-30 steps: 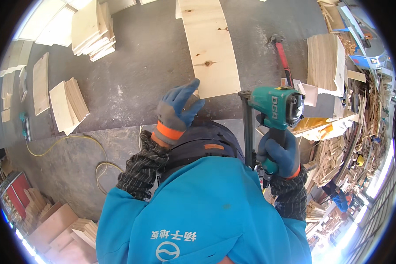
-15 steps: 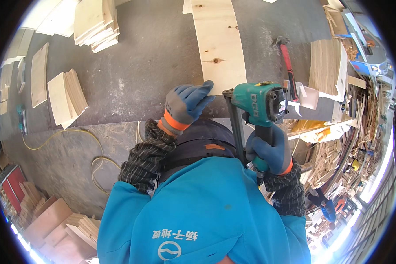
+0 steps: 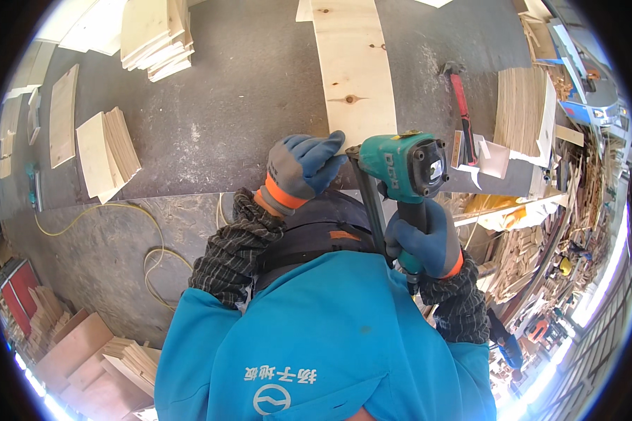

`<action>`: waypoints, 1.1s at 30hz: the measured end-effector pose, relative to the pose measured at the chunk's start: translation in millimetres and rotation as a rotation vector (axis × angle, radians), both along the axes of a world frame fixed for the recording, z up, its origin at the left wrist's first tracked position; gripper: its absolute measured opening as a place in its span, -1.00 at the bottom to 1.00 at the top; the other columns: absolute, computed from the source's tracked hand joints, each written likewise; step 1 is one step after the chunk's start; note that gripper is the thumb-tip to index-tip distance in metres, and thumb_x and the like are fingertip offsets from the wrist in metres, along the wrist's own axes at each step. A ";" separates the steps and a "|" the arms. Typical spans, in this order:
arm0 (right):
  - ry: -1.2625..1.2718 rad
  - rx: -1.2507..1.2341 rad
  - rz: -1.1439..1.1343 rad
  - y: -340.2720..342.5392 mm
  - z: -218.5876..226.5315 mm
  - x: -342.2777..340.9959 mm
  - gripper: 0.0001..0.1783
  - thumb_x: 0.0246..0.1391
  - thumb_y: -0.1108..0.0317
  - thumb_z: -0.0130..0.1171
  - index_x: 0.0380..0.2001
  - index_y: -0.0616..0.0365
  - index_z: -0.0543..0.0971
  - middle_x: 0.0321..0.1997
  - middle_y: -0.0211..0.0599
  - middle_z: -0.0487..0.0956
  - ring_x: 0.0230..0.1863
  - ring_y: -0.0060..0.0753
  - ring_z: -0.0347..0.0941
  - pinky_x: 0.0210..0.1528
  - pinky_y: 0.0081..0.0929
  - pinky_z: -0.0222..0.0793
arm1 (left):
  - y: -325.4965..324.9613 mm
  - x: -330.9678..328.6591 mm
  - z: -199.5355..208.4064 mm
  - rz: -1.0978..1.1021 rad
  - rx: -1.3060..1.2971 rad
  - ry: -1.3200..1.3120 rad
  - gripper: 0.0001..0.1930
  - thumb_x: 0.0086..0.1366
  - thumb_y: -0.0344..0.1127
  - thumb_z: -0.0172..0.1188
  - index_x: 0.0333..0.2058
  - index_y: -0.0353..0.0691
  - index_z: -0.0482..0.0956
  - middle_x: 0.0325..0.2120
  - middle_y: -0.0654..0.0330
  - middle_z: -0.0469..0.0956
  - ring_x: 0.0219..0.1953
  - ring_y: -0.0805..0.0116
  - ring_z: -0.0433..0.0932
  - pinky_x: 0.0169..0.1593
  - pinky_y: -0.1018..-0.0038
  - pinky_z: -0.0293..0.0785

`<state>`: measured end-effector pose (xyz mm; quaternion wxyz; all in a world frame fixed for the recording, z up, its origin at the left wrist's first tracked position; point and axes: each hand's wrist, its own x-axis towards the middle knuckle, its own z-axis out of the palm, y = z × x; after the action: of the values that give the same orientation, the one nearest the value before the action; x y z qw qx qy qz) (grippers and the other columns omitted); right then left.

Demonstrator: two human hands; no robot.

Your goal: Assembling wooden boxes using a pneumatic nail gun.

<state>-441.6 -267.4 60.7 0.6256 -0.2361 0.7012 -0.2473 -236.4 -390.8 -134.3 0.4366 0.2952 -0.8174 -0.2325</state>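
Note:
A long pale wooden board (image 3: 361, 74) with dark knots lies on the dark worktable, its near end at the table's front edge. My left hand (image 3: 303, 165), in a grey and blue glove with an orange cuff, grips the board's near left corner, with the thumb below the fingers. My right hand (image 3: 432, 242), gloved alike, is wrapped round the black handle of a teal nail gun (image 3: 393, 168). The gun's nose meets the board's near end, close to my left fingertips. Its long dark magazine slants down towards my body. The exact contact point is partly hidden.
A red-handled hammer (image 3: 462, 105) lies right of the board, near a stack of thin boards (image 3: 519, 105). More board stacks (image 3: 116, 151) sit on the left of the worktable (image 3: 218, 126). A yellow hose (image 3: 158, 231) loops on the floor. Wood scraps (image 3: 519, 259) pile at the right.
The nail gun and my right hand have shifted slightly left, and the gun's body has turned a little. My left hand keeps its place at the board's corner.

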 end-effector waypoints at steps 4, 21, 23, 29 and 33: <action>0.018 0.001 0.020 -1.8 -0.2 1.4 -0.77 0.19 0.42 0.25 -0.12 0.30 0.59 -0.43 -0.30 0.65 -0.45 -0.49 0.61 -0.35 -0.43 0.53 | -0.9 1.4 2.4 -0.015 0.005 -0.010 -0.59 0.15 -0.27 0.56 -0.01 -0.20 0.77 -0.36 0.20 0.76 -0.36 0.14 0.73 -0.24 0.25 0.64; 0.035 -0.062 -0.089 13.2 -0.9 -5.1 -0.75 0.18 0.40 0.24 -0.13 0.34 0.57 -0.46 -0.26 0.65 -0.47 -0.46 0.61 -0.39 -0.40 0.52 | -2.5 -0.4 1.0 0.016 0.018 0.037 -0.63 0.15 -0.28 0.56 -0.05 -0.20 0.79 -0.40 0.14 0.75 -0.38 0.10 0.74 -0.27 0.26 0.66; 0.015 -0.116 -0.116 11.5 -0.8 -6.4 -0.43 0.06 0.35 0.19 0.14 0.45 0.55 -0.48 -0.23 0.62 -0.52 -0.44 0.54 -0.42 -0.44 0.47 | -3.7 -0.6 4.4 0.007 0.023 0.028 -0.64 0.15 -0.29 0.56 -0.06 -0.20 0.79 -0.40 0.14 0.75 -0.38 0.10 0.74 -0.27 0.26 0.66; 0.026 -0.119 -0.112 9.4 -5.2 -5.0 -0.35 0.06 0.33 0.16 0.22 0.48 0.52 -0.50 -0.24 0.60 -0.52 -0.46 0.53 -0.41 -0.46 0.46 | -3.3 0.4 7.4 -0.002 0.030 0.022 -0.66 0.10 -0.35 0.58 -0.12 -0.26 0.80 -0.33 0.07 0.79 -0.36 0.09 0.78 -0.25 0.30 0.68; 0.053 -0.091 -0.077 8.4 -3.1 -6.4 -0.34 0.06 0.34 0.16 0.24 0.47 0.52 -0.51 -0.26 0.60 -0.53 -0.47 0.52 -0.42 -0.48 0.45 | -3.6 -0.9 5.4 0.005 0.017 0.029 -0.65 0.09 -0.35 0.59 -0.12 -0.26 0.80 -0.31 0.06 0.80 -0.36 0.09 0.79 -0.24 0.29 0.70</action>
<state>-447.9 -259.0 57.5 0.5853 -0.2436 0.7142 -0.2966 -237.3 -394.4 -128.9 0.4464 0.2975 -0.8082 -0.2428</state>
